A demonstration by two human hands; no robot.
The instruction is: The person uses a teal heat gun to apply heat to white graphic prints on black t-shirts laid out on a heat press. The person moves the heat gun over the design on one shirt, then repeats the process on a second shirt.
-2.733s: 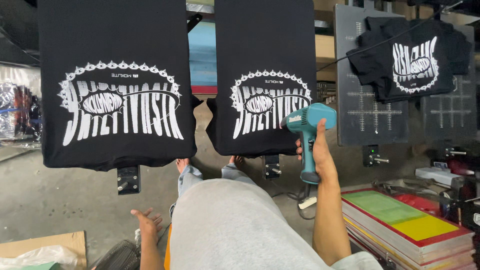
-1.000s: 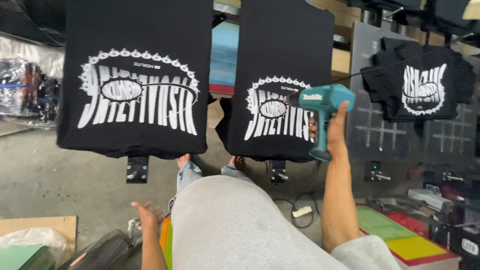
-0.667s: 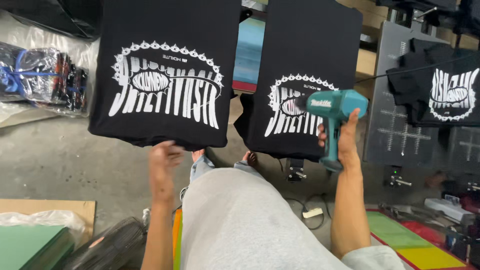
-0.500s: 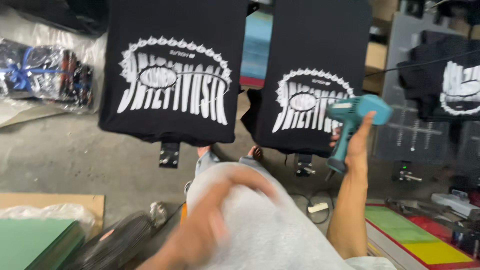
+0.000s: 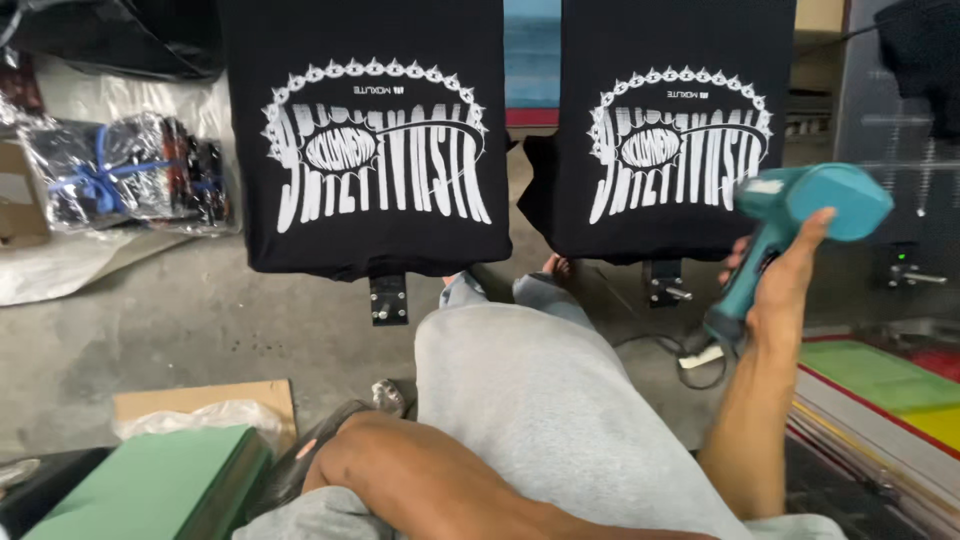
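The right hand (image 5: pixel 775 285) is wrapped around the grip of a teal heat gun (image 5: pixel 800 215), whose nozzle points left toward the lower right corner of the right black shirt (image 5: pixel 680 120). That shirt lies flat on its printing board, and its white spiky lettering looks fully laid down and crisp. The gun sits just off the shirt's right edge, near the print but not over its middle.

The left black shirt (image 5: pixel 370 130) is stretched on its own board at the same height, with the same white design, also complete to my eye. Nothing is aimed at it. Under each board a small metal bracket (image 5: pixel 388 298) shows.

Of the left hand I see only the forearm (image 5: pixel 420 485), folded across the grey-clothed lap near the bottom edge; the hand itself is out of sight, so I cannot tell whether it is clenched or loose.

My judgement: the printing of both shirts is done and drying is the step in hand, with the right shirt being attended to. Whether the left one is already cured, the picture does not show. Both shirts remain on their boards.

On the concrete floor at left lie plastic-wrapped bundles (image 5: pixel 125 180); coloured frames (image 5: pixel 880 385) are stacked at right.
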